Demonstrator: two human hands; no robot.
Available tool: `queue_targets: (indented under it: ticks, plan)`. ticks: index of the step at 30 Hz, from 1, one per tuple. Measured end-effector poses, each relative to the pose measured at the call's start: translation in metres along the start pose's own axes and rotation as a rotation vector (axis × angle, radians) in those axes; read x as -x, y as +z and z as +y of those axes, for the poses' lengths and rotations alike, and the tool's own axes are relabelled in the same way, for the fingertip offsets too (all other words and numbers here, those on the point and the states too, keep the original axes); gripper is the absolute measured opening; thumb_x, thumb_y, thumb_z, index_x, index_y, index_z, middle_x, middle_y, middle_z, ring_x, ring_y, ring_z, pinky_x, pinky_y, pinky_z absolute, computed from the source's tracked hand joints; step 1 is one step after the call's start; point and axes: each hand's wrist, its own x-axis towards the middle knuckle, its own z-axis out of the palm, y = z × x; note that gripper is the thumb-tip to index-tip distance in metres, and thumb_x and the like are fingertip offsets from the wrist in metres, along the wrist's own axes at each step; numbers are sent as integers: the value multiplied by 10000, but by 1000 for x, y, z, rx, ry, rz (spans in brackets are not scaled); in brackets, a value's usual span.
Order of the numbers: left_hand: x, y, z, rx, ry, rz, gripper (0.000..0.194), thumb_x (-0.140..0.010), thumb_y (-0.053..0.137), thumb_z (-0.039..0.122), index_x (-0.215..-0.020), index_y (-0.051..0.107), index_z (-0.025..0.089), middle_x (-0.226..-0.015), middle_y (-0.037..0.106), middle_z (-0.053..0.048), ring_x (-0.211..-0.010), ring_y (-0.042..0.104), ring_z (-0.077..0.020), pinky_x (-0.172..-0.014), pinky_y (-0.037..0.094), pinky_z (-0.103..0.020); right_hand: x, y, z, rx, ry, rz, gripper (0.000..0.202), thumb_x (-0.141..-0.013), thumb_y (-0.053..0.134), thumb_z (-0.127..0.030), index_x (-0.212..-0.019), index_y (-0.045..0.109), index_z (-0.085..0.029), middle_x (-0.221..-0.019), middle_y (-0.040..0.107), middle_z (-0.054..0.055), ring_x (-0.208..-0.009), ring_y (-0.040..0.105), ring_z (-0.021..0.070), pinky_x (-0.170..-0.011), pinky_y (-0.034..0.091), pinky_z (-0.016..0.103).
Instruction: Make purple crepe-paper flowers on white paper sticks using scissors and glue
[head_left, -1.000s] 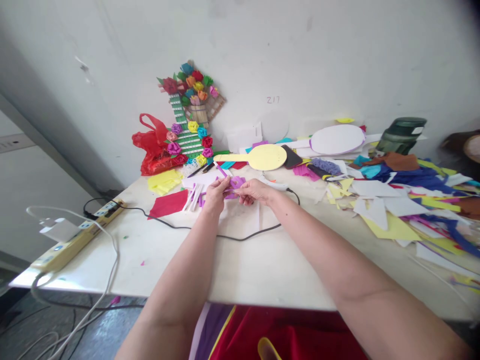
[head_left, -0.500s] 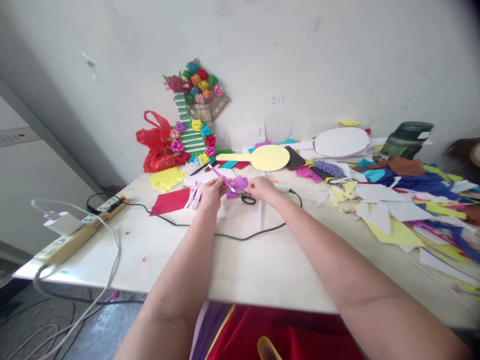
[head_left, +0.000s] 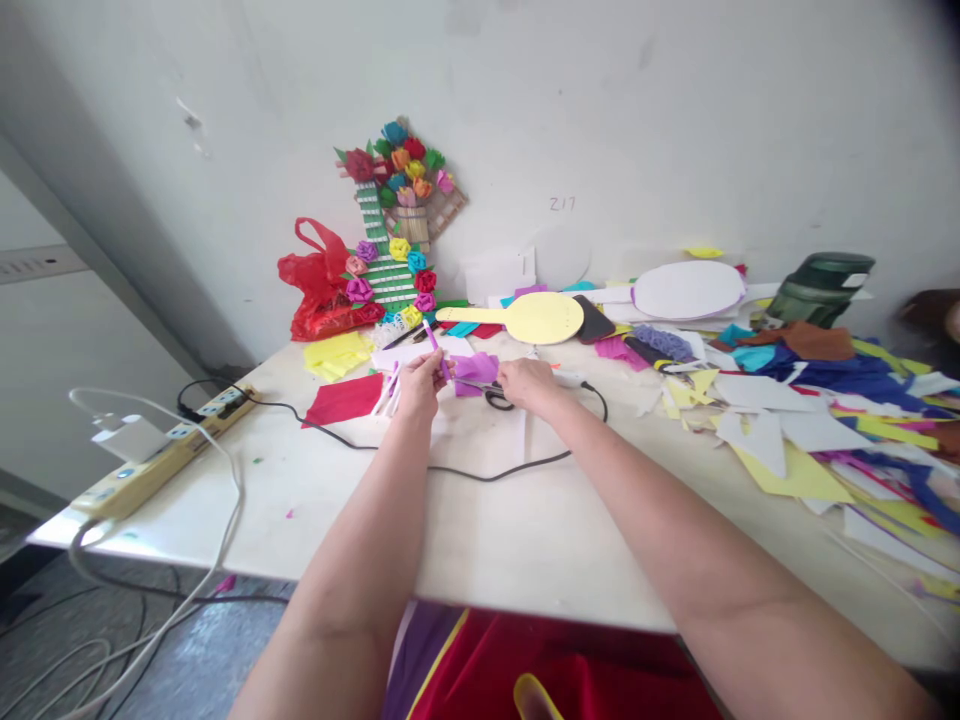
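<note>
My left hand [head_left: 422,382] is closed round a thin white stick [head_left: 431,338] partly wrapped in purple, tilted with its upper end away from me. A piece of purple crepe paper [head_left: 475,369] spans the gap between that stick and my right hand [head_left: 525,382]. The fingers of my right hand are pinched at the paper's right edge. Black-handled scissors [head_left: 498,399] lie just below the right fingertips, partly covered by the paper. Beside my left hand, several white and purple sticks [head_left: 388,392] rest on the table, partly hidden by the hand.
Red paper [head_left: 343,400] and yellow paper [head_left: 337,355] lie leftward. A black cord [head_left: 480,478] crosses the table from the power strip [head_left: 180,450]. Yellow [head_left: 545,318] and white [head_left: 690,290] paddle shapes, a flower-decorated guitar shape [head_left: 394,285], paper scraps [head_left: 780,400] and a green bottle [head_left: 819,290] stand behind.
The stick in my left hand has turned more upright. The purple paper is spread wider between my hands, and my right hand stays close to its earlier place.
</note>
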Motion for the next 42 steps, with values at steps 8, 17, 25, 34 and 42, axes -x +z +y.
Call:
queue_targets:
  ticks: [8, 17, 25, 34, 42]
  plan:
    - [0, 2, 0, -38, 38, -36, 287, -559, 738, 349, -659, 592, 122, -507, 556, 7, -401, 469, -72, -435, 366, -214, 6, 2, -13, 70, -115, -96, 356, -727, 497, -166, -1069, 591, -137, -1089, 582, 163, -1026, 543, 298, -844, 406, 377]
    - [3, 4, 3, -83, 28, -51, 327, -548, 751, 395, -658, 596, 130, -477, 463, 43, -421, 393, -39, -451, 373, -183, 4, 7, -16, 48, -53, -118, 351, -773, 463, -132, -1110, 562, -138, -1066, 560, 190, -1004, 558, 296, -779, 433, 362]
    - [1, 2, 0, -115, 31, -30, 362, -553, 746, 443, -630, 580, 131, -463, 441, 44, -400, 346, -32, -407, 318, -176, 1, 3, -12, 91, -70, -141, 379, -737, 497, -122, -1110, 562, -138, -1049, 615, 179, -1021, 570, 279, -799, 427, 360]
    - [3, 3, 3, -119, 40, -10, 335, -578, 728, 435, -613, 590, 132, -433, 410, 52, -370, 301, -30, -373, 256, -187, -5, 0, 1, -42, -37, -160, 418, -640, 558, -211, -1053, 620, -205, -1069, 640, 119, -971, 593, 288, -765, 447, 367]
    - [3, 2, 7, -71, 42, 68, 309, -587, 712, 418, -651, 607, 135, -423, 385, 68, -364, 289, -27, -374, 256, -178, -15, 4, 27, -925, 83, -301, 348, -554, 596, -140, -897, 653, -143, -701, 657, 28, -567, 555, 118, -455, 359, 200]
